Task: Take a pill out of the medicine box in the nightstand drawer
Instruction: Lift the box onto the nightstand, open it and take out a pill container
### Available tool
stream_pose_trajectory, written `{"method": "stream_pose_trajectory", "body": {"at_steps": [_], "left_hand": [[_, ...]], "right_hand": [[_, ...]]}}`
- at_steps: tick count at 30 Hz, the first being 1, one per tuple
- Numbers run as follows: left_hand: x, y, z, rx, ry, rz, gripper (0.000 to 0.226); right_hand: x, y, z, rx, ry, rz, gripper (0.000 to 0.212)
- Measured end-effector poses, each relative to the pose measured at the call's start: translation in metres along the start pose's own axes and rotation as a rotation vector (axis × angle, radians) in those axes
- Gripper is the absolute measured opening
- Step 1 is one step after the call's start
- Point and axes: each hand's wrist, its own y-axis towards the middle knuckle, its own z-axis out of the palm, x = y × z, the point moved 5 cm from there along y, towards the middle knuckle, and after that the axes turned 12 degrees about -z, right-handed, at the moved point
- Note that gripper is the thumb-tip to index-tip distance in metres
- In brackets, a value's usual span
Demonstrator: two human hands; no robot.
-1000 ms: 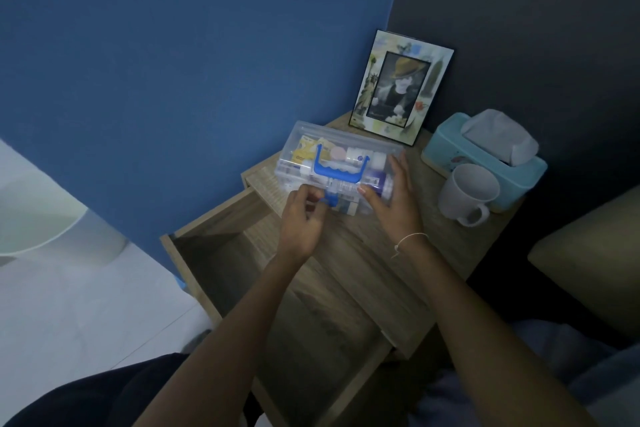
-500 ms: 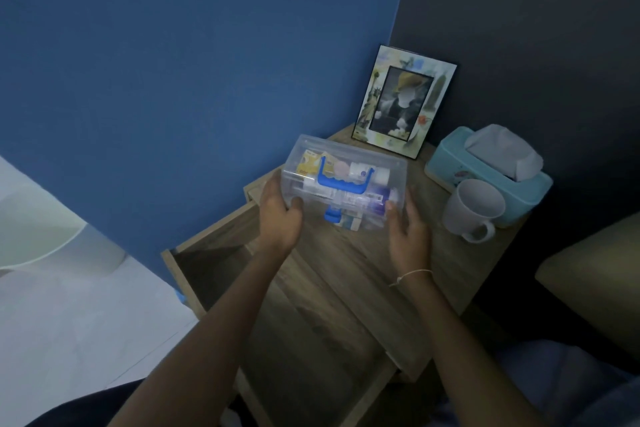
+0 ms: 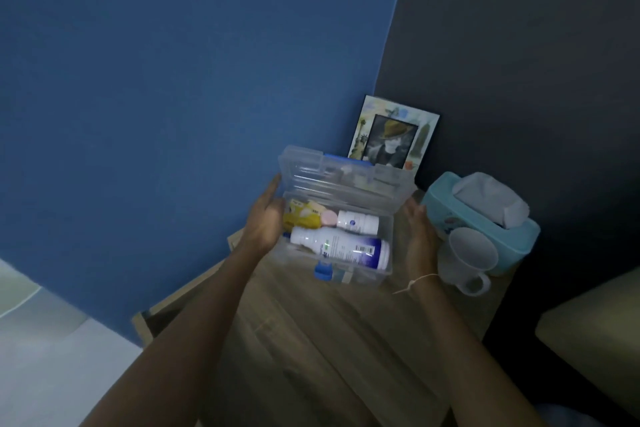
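Note:
The clear plastic medicine box (image 3: 356, 276) sits on the wooden nightstand top (image 3: 311, 329) with its lid (image 3: 346, 180) swung up and back. Inside lie a large white bottle with a blue label (image 3: 341, 248), a small white bottle (image 3: 356, 222), a pink round cap (image 3: 328, 218) and a yellow packet (image 3: 303, 217). A blue latch (image 3: 322, 270) hangs at the front wall. My left hand (image 3: 265, 222) grips the box's left end. My right hand (image 3: 419, 236) is at the right end, its fingertips against the lid's corner.
A picture frame (image 3: 391, 133) leans in the corner behind the box. A teal tissue box (image 3: 485, 218) and a white mug (image 3: 467, 256) stand close to my right hand. The open drawer's corner (image 3: 142, 321) shows at lower left. A beige cushion (image 3: 595, 326) lies at the right.
The box's lid was shut with the blue handle on top; now it is swung open and the bottles inside show. Both hands went from the front latch to the box's ends.

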Motion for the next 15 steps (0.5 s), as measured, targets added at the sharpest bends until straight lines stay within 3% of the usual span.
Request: {"method": "stream_pose_trajectory", "body": {"at_steps": [3, 5, 9, 12, 15], "left_hand": [[0.000, 0.021, 0.003, 0.109, -0.130, -0.096, 0.039], [0.002, 0.034, 0.004, 0.137, -0.059, -0.115, 0.041], [0.010, 0.048, 0.010, 0.128, 0.013, -0.184, 0.045], [0.012, 0.048, 0.016, 0.086, 0.064, -0.204, 0.051], [0.015, 0.048, 0.019, 0.045, 0.067, -0.193, 0.054]], "right_hand": [[-0.015, 0.010, 0.004, 0.081, 0.037, 0.065, 0.050], [-0.019, 0.015, 0.007, 0.120, 0.037, 0.089, 0.058], [-0.025, 0.020, 0.014, 0.150, 0.018, 0.109, 0.047], [-0.032, 0.021, 0.018, 0.145, -0.023, 0.151, 0.057], [-0.033, 0.021, 0.021, 0.139, -0.122, 0.112, 0.051]]}}
